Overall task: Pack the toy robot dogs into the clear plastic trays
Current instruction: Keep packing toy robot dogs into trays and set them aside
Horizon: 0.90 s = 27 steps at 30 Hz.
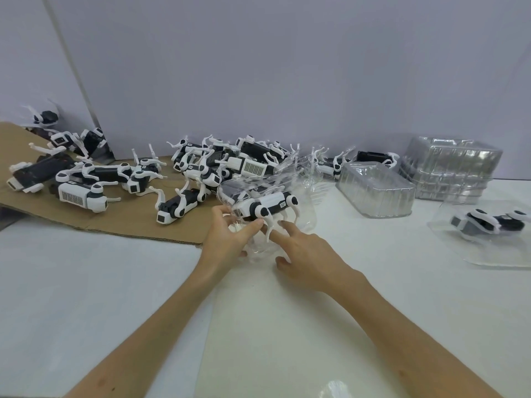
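My left grip (230, 237) pinches the tray (306, 216) to steady it. The dog (270, 203) sits just above that pinch, seemingly half-seated. My right grip (304, 254), fingers spread, presses alongside to seat it.

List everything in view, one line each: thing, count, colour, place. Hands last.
held toy dog: one, white and black, centre, inside the held tray
held tray: one, clear, centre, around that dog
loose toy dogs: many, white and black, piled left and back centre
packed toy dog: one, white and black, right edge, in the filled tray
filled tray: one, clear, right edge
tray stacks: two, clear, back right
cardboard: one, brown, left, under dogs
table: one, white
left hand: grips the held tray
right hand: fingers straight, at the held tray's front
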Each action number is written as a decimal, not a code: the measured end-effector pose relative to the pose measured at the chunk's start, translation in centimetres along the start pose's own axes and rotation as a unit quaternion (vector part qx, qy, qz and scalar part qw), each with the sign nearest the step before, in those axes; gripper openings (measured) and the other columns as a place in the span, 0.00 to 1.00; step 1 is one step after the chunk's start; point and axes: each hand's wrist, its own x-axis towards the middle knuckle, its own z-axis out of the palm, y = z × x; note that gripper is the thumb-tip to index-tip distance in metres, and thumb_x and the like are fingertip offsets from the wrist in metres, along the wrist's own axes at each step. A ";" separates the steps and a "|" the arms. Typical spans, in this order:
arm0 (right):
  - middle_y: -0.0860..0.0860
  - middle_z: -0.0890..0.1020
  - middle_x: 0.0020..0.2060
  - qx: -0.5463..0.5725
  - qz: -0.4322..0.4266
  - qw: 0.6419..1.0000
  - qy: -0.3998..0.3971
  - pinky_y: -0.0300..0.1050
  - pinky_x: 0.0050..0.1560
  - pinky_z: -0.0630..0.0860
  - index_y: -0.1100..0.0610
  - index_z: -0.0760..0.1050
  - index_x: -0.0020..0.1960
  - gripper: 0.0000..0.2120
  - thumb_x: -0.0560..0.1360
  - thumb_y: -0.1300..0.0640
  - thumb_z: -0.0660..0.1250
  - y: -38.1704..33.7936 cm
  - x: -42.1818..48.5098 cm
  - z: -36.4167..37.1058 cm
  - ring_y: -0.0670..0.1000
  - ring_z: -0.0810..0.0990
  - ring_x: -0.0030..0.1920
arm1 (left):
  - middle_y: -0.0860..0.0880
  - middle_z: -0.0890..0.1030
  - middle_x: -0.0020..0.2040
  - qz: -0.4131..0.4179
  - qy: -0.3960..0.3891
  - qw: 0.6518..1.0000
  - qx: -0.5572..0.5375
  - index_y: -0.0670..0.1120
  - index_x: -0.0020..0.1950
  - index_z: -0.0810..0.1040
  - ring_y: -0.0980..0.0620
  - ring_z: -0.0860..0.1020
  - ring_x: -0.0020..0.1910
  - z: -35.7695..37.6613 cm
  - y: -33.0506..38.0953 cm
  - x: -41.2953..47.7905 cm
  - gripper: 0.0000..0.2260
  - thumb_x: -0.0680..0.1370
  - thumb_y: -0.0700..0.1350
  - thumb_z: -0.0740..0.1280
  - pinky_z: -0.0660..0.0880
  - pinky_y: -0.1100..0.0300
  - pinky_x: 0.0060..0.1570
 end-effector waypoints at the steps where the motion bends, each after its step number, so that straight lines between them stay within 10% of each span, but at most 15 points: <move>1: 0.54 0.63 0.74 -0.002 0.002 1.000 0.001 0.47 0.40 0.67 0.41 0.55 0.76 0.31 0.77 0.55 0.61 0.0 0.0 0.1 0.64 0.79 0.49 | 0.45 0.77 0.62 0.003 -0.006 1.000 0.005 0.49 0.65 0.66 0.42 0.81 0.55 0.0 0.0 0.0 0.35 0.64 0.61 0.75 0.80 0.53 0.36; 10: 0.52 0.67 0.66 -0.004 0.014 1.000 -0.008 0.47 0.37 0.65 0.48 0.57 0.72 0.24 0.78 0.54 0.60 -0.1 0.0 0.5 0.57 0.68 0.38 | 0.49 0.77 0.59 0.002 0.022 1.000 0.007 0.52 0.63 0.67 0.46 0.83 0.50 0.1 -0.1 0.0 0.34 0.63 0.59 0.77 0.82 0.50 0.39; 16: 0.52 0.64 0.73 0.045 0.008 0.999 -0.016 0.48 0.44 0.71 0.42 0.57 0.76 0.28 0.79 0.54 0.61 0.2 0.2 0.2 0.61 0.79 0.53 | 0.55 0.79 0.52 0.035 0.103 0.994 0.019 0.51 0.62 0.66 0.44 0.82 0.54 0.1 0.2 0.0 0.34 0.63 0.58 0.77 0.77 0.37 0.55; 27: 0.48 0.71 0.65 0.094 0.006 0.995 -0.025 0.50 0.52 0.74 0.43 0.69 0.70 0.20 0.79 0.53 0.61 0.3 0.1 -0.7 0.57 0.77 0.57 | 0.54 0.80 0.49 0.073 0.155 0.985 0.015 0.51 0.60 0.65 0.50 0.79 0.54 0.6 0.4 -0.5 0.32 0.63 0.54 0.79 0.78 0.38 0.53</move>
